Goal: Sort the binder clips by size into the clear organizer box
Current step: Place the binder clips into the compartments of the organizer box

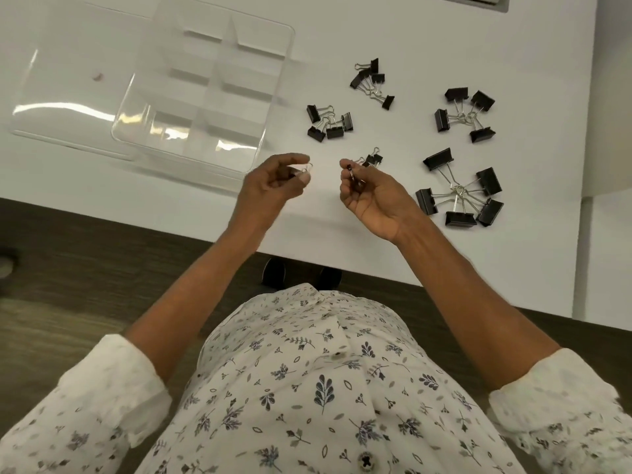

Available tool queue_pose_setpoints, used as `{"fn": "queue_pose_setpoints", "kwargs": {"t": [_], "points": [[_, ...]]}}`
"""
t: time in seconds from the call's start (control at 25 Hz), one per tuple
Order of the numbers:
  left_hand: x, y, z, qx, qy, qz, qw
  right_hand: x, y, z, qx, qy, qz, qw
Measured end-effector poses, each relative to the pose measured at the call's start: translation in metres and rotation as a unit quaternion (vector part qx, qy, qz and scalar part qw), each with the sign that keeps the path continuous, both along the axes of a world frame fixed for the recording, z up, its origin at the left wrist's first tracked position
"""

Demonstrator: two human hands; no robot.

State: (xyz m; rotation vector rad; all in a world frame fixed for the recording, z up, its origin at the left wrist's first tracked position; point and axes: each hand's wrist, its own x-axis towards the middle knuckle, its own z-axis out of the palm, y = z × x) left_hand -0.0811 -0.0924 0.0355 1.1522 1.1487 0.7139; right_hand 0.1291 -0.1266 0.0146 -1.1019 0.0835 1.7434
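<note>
White table (444, 35); left hand (273, 184), right hand (372, 200) each pinching a clip.

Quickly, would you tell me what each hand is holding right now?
Left hand: closed, fingers pinching a tiny binder clip.
Right hand: closed on another tiny clip.

I see a white shirt (307, 388) printed with small grey-blue leaves and sprigs, buttoned down the front, both sleeves rolled into cuffs near the elbows, forearms bare, no rings visible.
</note>
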Motion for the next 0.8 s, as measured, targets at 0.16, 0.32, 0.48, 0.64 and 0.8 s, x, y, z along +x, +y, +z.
{"fn": "queue_pose_setpoints", "kwargs": {"t": [0.16, 0.32, 0.48, 0.64, 0.8], "points": [[-0.048, 0.021, 0.032, -0.007, 0.008, 0.084, 0.996, -0.043, 0.023, 0.023, -0.022, -0.018, 0.024, 0.999], [-0.083, 0.059, 0.035, 0.042, 0.118, 0.091, 0.988, -0.093, 0.053, 0.049, -0.005, -0.061, 0.070, 0.996], [-0.098, 0.092, 0.018, 0.090, 0.246, 0.016, 0.965, -0.130, 0.079, 0.062, 0.018, -0.087, 0.110, 0.990], [-0.109, 0.104, 0.005, 0.117, 0.284, -0.004, 0.952, -0.146, 0.084, 0.064, 0.029, -0.117, 0.087, 0.989], [-0.113, 0.104, -0.002, 0.119, 0.197, 0.017, 0.973, -0.146, 0.063, 0.058, 0.057, -0.217, -0.049, 0.973]]}}
